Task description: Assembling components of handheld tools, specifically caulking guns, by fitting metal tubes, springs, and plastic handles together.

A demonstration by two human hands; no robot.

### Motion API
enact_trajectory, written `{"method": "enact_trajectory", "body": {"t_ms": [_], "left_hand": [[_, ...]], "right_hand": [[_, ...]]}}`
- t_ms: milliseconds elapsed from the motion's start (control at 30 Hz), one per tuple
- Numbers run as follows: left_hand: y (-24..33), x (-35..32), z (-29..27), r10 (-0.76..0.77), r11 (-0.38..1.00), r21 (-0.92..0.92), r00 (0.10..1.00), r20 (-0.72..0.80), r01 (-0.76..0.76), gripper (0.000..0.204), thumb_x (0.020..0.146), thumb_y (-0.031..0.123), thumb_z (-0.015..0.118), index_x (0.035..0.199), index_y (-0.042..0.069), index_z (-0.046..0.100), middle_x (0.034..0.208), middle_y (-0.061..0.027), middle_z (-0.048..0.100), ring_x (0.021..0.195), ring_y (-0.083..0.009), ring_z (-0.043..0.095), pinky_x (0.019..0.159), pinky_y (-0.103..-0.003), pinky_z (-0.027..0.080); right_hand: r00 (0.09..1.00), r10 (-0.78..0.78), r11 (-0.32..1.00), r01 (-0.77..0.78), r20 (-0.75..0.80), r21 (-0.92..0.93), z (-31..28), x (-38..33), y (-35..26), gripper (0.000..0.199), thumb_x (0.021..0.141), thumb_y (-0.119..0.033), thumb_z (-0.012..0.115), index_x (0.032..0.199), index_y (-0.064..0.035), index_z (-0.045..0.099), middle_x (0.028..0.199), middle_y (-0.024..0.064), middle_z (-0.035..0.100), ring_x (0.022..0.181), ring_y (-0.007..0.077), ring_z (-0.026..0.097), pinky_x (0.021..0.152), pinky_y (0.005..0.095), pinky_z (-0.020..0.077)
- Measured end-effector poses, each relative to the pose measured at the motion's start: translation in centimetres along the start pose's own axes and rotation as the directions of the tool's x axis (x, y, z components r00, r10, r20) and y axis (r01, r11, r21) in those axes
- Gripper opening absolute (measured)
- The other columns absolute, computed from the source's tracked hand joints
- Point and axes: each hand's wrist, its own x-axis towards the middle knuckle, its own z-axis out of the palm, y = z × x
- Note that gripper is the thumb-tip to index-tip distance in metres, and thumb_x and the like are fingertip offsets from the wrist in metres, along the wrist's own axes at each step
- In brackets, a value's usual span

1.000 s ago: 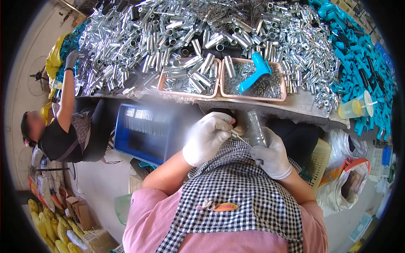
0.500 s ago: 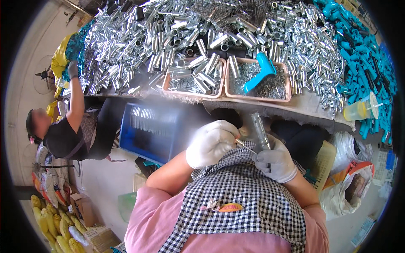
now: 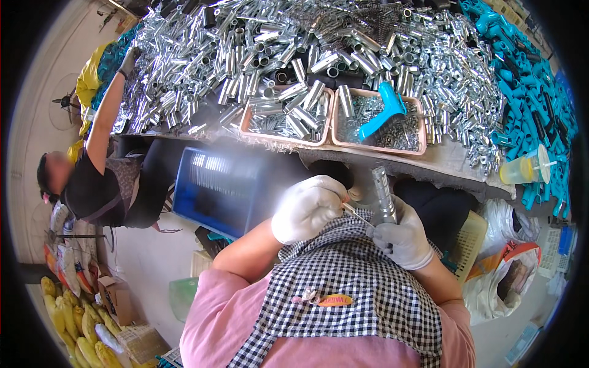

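Note:
Both my hands wear white gloves and are held close together in front of my checked apron. My left hand (image 3: 311,208) is closed, pinching a thin metal rod (image 3: 359,216) with an orange-brown part near the fingers. The rod's tip points toward my right hand (image 3: 402,240). That hand is wrapped round a shiny metal tube (image 3: 384,191), which stands nearly upright out of the fist with ridges or slots along its side. Beyond my hands, two pink trays (image 3: 332,142) sit at the table's front edge, holding metal tubes and small parts. A turquoise curved handle (image 3: 384,113) lies across the right tray.
Heaped metal tubes (image 3: 257,46) cover the table, with turquoise handles (image 3: 531,101) piled at right. A lidded plastic cup (image 3: 518,170) stands on the right corner. A blue crate (image 3: 211,190) is left of my hands. A co-worker (image 3: 98,190) reaches over the table's left end.
The tube in my right hand has shifted slightly right and stands a little straighter. My left hand stays almost in place. The co-worker's hand has moved farther over the table.

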Motion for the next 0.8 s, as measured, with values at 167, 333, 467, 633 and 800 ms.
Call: {"method": "enact_trajectory", "body": {"t_ms": [167,333,467,633,800], "left_hand": [[0.05,-0.16,-0.12,-0.004,1.000,-0.024,1.000,-0.016,0.004,0.008,0.093,0.006,0.065,0.088,0.004,0.058,0.092,-0.0138,0.064,0.078,-0.0237,0.064,0.068,-0.033,0.055],[0.01,-0.38,-0.29,0.003,1.000,-0.019,1.000,0.005,-0.002,0.009,0.093,0.007,0.065,0.087,0.004,0.058,0.092,-0.0135,0.064,0.078,-0.0239,0.064,0.068,-0.033,0.055],[-0.13,-0.30,-0.11,0.006,1.000,0.005,1.000,-0.022,-0.006,0.010,0.094,0.008,0.064,0.086,0.004,0.058,0.093,-0.0136,0.064,0.079,-0.0239,0.064,0.068,-0.033,0.055],[-0.25,-0.47,-0.26,-0.008,1.000,-0.010,1.000,-0.007,0.008,0.010,0.093,0.008,0.065,0.086,0.004,0.059,0.093,-0.0139,0.064,0.080,-0.0243,0.065,0.069,-0.033,0.055],[-0.33,-0.45,-0.25,0.000,0.999,-0.034,1.000,-0.009,0.000,0.010,0.093,0.008,0.065,0.086,0.003,0.060,0.093,-0.0142,0.064,0.080,-0.0247,0.065,0.070,-0.034,0.056]], "right_hand": [[0.998,-0.045,0.990,0.039,-0.038,-0.132,0.50,-0.17,-0.31,0.043,0.073,0.000,0.070,0.112,0.0022,0.051,0.076,0.0080,0.063,0.052,0.0094,0.052,0.047,0.0219,0.0396],[0.999,-0.038,0.991,0.034,-0.033,-0.130,0.43,-0.06,-0.21,0.044,0.072,-0.002,0.069,0.112,0.0027,0.051,0.075,0.0061,0.060,0.053,0.0097,0.052,0.048,0.0221,0.0401],[0.996,-0.052,0.984,0.040,-0.068,-0.172,0.70,-0.13,-0.29,0.044,0.072,-0.002,0.069,0.113,0.0030,0.051,0.076,0.0062,0.061,0.055,0.0099,0.053,0.050,0.0221,0.0412],[0.997,-0.051,0.985,0.041,-0.056,-0.169,0.57,-0.15,-0.12,0.045,0.073,-0.003,0.071,0.113,0.0030,0.051,0.076,0.0057,0.061,0.055,0.0098,0.053,0.051,0.0221,0.0413],[0.996,-0.064,0.987,0.055,-0.063,-0.149,0.50,-0.09,0.18,0.045,0.073,-0.003,0.071,0.113,0.0028,0.051,0.075,0.0054,0.061,0.054,0.0097,0.052,0.050,0.0221,0.0404]]}}
